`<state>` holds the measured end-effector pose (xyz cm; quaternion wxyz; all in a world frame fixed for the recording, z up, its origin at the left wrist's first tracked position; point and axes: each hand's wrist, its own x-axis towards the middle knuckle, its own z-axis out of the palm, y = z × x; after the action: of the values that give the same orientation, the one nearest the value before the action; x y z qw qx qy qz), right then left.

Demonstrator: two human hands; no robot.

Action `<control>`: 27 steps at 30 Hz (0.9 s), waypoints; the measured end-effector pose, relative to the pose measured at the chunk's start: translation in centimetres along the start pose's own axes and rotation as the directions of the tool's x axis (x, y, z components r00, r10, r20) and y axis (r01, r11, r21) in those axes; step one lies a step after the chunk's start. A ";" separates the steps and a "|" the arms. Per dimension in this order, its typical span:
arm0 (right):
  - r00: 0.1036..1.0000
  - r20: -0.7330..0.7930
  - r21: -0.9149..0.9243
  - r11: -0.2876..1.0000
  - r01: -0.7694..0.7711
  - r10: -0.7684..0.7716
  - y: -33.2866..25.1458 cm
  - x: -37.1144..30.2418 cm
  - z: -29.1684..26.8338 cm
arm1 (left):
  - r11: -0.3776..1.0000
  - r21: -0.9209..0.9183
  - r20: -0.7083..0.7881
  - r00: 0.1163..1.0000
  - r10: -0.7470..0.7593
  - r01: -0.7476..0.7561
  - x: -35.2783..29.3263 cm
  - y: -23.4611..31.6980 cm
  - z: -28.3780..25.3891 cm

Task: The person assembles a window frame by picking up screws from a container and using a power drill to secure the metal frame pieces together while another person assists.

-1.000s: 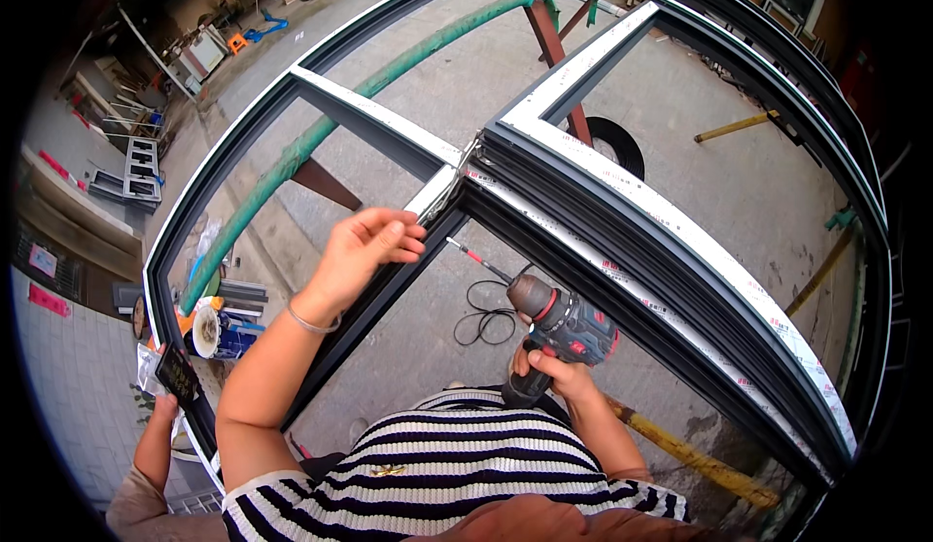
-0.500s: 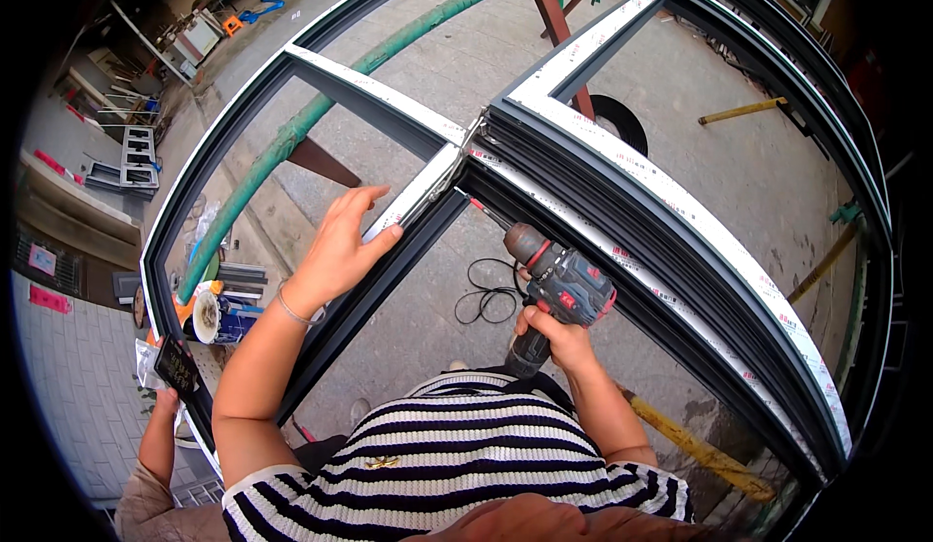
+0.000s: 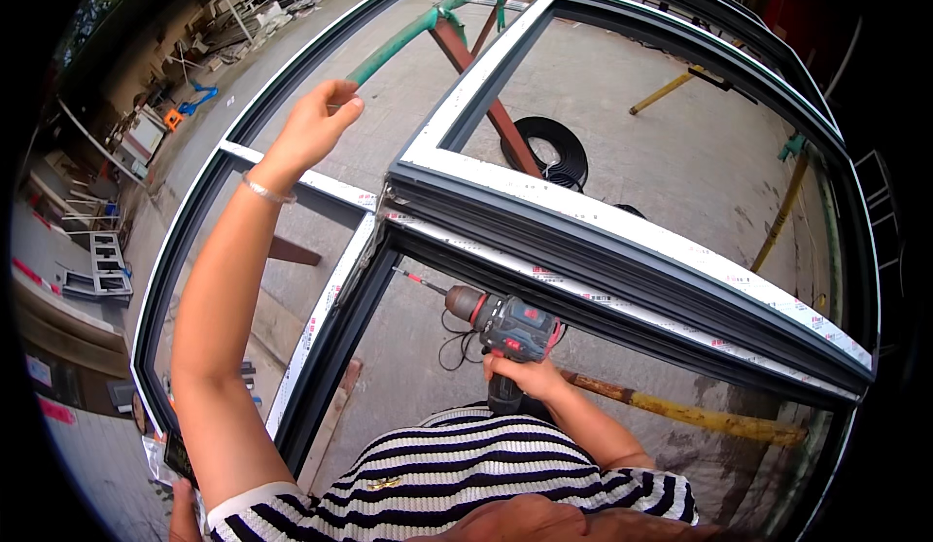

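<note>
My right hand (image 3: 525, 375) is wrapped round the grip of a cordless drill (image 3: 515, 328). The drill's long red-and-silver bit points left, its tip near the inner corner of a dark window frame (image 3: 321, 333) covered in white protective film. Out ahead, my left hand (image 3: 316, 126) is raised over the frame's far-left opening. Its fingers are loosely curled, with a gap to the thumb, and nothing shows in them. Beside it runs a green-wrapped bar (image 3: 394, 53), partly hidden behind my hand and arm. A large sash section (image 3: 583, 202) lies to the right on the frame.
Red-brown stand legs (image 3: 505, 124) and yellow poles (image 3: 700, 416) show under the frame. A black coil (image 3: 552, 153) and a thin black cable (image 3: 457, 348) lie on the concrete. Another person's hand (image 3: 183, 508) is at lower left. Scrap stands along the far-left wall.
My left hand has lifted off the frame member near the corner and moved forward, its fingers curling. The drill has shifted slightly left and down in the view, still in my right hand.
</note>
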<state>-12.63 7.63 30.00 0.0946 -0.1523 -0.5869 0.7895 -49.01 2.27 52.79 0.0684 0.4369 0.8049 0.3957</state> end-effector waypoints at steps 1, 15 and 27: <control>1.000 0.006 0.008 1.000 0.004 -0.005 0.3 -0.2 -0.1 | 0.999 0.049 0.000 1.000 -0.008 0.008 0.4 0.6 0.4; 0.997 0.076 -0.022 0.999 0.028 -0.027 2.0 -1.3 -1.7 | 0.919 0.368 0.117 0.988 0.103 -0.140 10.7 4.0 5.1; 0.947 0.129 -0.210 0.925 0.317 -0.295 3.2 2.5 -4.7 | 0.913 0.270 0.457 0.794 -0.401 0.306 21.9 3.6 15.0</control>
<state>-13.19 11.72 25.37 0.1707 -0.0310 -0.6940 0.6988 -53.22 28.64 50.27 0.3084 0.3702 0.8591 0.1727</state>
